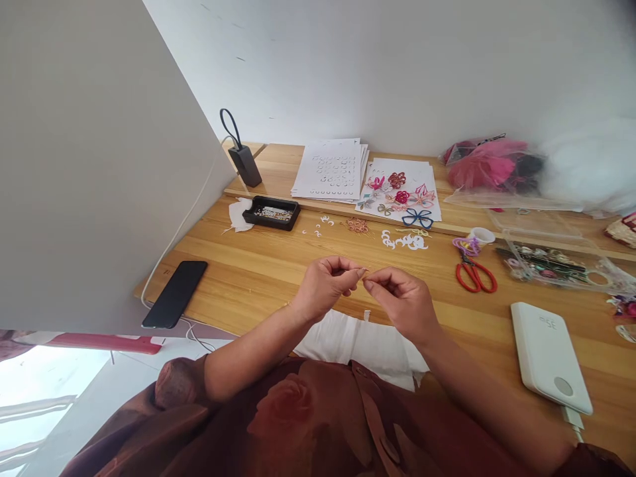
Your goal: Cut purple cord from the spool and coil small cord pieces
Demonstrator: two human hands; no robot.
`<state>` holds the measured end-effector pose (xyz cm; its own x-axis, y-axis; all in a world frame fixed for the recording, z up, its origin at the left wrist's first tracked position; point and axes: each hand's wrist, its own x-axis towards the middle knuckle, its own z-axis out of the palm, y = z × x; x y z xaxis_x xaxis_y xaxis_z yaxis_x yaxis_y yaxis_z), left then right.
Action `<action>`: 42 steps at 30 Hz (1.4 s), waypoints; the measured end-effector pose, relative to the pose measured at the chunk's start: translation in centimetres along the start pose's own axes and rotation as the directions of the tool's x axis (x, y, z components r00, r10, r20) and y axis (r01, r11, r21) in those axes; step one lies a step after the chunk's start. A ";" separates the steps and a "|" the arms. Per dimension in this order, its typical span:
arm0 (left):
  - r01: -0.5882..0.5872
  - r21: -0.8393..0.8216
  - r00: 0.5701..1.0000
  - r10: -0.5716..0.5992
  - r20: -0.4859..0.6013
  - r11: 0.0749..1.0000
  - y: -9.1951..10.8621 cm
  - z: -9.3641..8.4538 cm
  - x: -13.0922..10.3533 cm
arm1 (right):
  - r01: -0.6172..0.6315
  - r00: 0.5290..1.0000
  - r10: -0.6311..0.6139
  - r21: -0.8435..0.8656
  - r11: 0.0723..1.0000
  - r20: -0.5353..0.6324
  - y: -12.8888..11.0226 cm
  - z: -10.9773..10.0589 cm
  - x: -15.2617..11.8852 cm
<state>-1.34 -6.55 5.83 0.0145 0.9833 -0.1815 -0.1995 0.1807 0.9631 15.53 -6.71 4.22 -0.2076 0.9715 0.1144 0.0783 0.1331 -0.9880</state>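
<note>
Both hands meet over the front of the wooden table (268, 265), fingertips almost touching. My left hand (328, 281) is closed, thumb and forefinger pinched on something tiny and thin that I cannot make out. Opposite it, my right hand (400, 298) is pinched the same way at the same spot. Beyond the hands lie a small orange-brown bundle of looped pieces (358, 226), several white paper crescents (405, 241) and a few smaller white crescents (318, 230). A white cloth (348, 334) lies below the hands at the table's near edge.
Red-handled scissors (476, 275) and a clear plastic box (556, 268) are at right, with a white power bank (550, 354) nearer. A black tray (271, 213) of small beads and a phone (175, 293) are at left. Cut paper sheets (328, 169) and looped flower shapes (401, 197) lie behind.
</note>
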 end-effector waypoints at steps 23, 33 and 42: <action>0.039 0.103 0.975 -0.060 0.213 0.994 -0.2 -1.2 -2.6 | -0.336 0.937 0.298 0.228 0.914 0.182 -1.7 -1.4 0.1; 0.170 -0.085 0.979 -0.158 0.131 0.982 0.0 -0.7 -3.4 | -0.443 0.896 0.394 0.428 0.788 0.203 -0.5 -0.1 -1.7; 0.054 -0.057 0.998 -0.053 0.021 0.997 -0.4 -0.1 -4.5 | -0.337 0.941 0.310 0.420 0.842 0.134 -0.4 0.7 -3.0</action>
<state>-1.46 -11.02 6.23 0.0451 0.9727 -0.2277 -0.2540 0.2317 0.9391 15.42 -9.81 4.17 -0.3018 0.9294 -0.2126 -0.2739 -0.2981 -0.9144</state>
